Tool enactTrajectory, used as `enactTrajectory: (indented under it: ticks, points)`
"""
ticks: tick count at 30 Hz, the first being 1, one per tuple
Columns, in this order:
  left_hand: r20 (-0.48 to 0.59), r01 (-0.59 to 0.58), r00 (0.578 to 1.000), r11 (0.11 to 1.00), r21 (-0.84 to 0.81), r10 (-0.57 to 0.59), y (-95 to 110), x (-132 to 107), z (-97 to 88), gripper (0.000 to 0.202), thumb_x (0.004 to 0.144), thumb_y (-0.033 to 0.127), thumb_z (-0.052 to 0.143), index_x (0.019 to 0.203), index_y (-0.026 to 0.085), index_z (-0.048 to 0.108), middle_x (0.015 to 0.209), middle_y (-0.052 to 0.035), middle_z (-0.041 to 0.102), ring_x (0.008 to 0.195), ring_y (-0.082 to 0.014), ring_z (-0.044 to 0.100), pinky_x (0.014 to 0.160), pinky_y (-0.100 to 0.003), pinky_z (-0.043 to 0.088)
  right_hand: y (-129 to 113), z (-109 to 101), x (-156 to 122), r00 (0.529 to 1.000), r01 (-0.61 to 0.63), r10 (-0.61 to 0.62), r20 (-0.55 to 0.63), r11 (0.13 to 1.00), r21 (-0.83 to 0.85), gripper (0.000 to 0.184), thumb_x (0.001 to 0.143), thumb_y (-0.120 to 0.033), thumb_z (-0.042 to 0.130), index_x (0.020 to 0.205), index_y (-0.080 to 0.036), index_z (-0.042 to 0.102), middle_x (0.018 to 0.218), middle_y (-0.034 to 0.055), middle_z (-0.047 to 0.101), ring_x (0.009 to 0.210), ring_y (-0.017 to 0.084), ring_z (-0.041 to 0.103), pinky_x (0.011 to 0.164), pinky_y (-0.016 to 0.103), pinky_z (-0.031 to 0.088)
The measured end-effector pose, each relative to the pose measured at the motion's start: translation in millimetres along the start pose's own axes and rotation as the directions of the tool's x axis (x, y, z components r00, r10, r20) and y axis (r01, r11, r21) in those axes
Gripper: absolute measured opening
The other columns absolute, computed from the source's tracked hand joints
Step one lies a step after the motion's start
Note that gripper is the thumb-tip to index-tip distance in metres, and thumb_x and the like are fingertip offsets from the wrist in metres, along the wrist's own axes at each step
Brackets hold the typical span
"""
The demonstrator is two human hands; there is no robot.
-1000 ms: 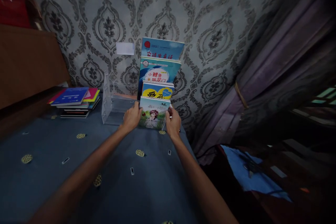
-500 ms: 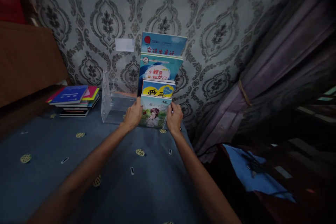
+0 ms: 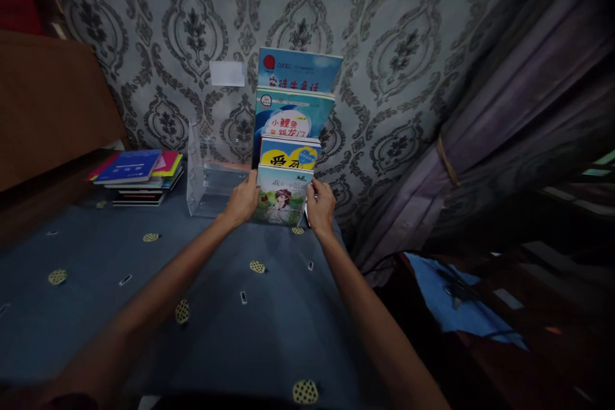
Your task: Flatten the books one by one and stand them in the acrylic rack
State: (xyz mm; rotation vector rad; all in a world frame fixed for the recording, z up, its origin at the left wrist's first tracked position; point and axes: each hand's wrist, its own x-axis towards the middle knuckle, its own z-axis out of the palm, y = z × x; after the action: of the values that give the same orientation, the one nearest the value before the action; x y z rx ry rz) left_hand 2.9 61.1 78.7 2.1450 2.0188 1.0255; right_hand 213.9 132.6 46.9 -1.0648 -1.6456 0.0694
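The left hand [image 3: 244, 200] and right hand [image 3: 321, 206] each close the grip on a side edge of the front book [image 3: 279, 200], which stands cover outward at the lowest tier of the clear rack [image 3: 193, 173] on the desk [image 3: 216, 314]. Behind it, the yellow-and-blue book [image 3: 286, 145], teal book [image 3: 317, 104] and rear blue book [image 3: 314, 70] stand in rising steps; these three appear placed. The front book appears positioned but not released; full seating cannot be confirmed. The book stack [image 3: 129, 166] lies outside the rack, to its left.

Left grip [image 3: 241, 200] and right grip [image 3: 321, 206] hold front book [image 3: 280, 204]; book pile [image 3: 132, 166] at left.
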Motion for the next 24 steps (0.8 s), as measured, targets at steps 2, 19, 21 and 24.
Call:
enactTrajectory:
  ticks: [2, 19, 21, 24]
  points:
    - [0.007, -0.016, 1.000, 0.999, -0.029, 0.016, -3, -1, -0.7, 0.035, 0.098, 0.018, 0.044, 0.133, 0.017, 0.043, 0.114, -0.0152, 0.070, 0.105, -0.0304, 0.069, 0.087, -0.038, 0.052, -1, -2, -2, 1.000, -0.009, 0.009, 0.007, 1.000, 0.018, 0.037, 0.095, -0.034, 0.045, 0.115, -0.018, 0.073, 0.104, 0.0120, 0.070, 0.095, 0.026, 0.061, 0.089, 0.041, 0.051]
    - [0.050, 0.033, 0.998, 0.999, 0.001, -0.033, 2, -12, -5.0, 0.034, 0.101, 0.022, 0.043, 0.134, 0.015, 0.042, 0.116, -0.0179, 0.070, 0.105, -0.0310, 0.070, 0.089, -0.040, 0.052, -8, -12, -19, 0.997, -0.059, 0.057, 0.045, 0.997, 0.048, 0.037, 0.094, -0.037, 0.047, 0.110, -0.016, 0.073, 0.092, 0.0095, 0.065, 0.087, 0.025, 0.060, 0.078, 0.038, 0.052]
    - [0.049, 0.033, 0.998, 0.999, -0.005, -0.033, 1, -12, -4.2, 0.035, 0.101, 0.022, 0.044, 0.135, 0.015, 0.041, 0.116, -0.0172, 0.071, 0.106, -0.0306, 0.069, 0.090, -0.040, 0.052, -8, -12, -19, 0.998, -0.055, 0.053, 0.046, 0.998, 0.042, 0.037, 0.094, -0.037, 0.047, 0.111, -0.016, 0.073, 0.092, 0.0099, 0.066, 0.087, 0.025, 0.060, 0.079, 0.039, 0.052]
    - [0.040, 0.029, 0.999, 0.999, -0.034, -0.027, -1, -13, -1.5, 0.036, 0.100, 0.021, 0.044, 0.136, 0.016, 0.041, 0.115, -0.0165, 0.071, 0.107, -0.0297, 0.069, 0.091, -0.040, 0.052, -5, -10, -21, 0.996, -0.076, 0.073, 0.049, 0.996, 0.046, 0.040, 0.094, -0.039, 0.047, 0.113, -0.014, 0.072, 0.094, 0.0117, 0.067, 0.089, 0.026, 0.061, 0.080, 0.040, 0.053]
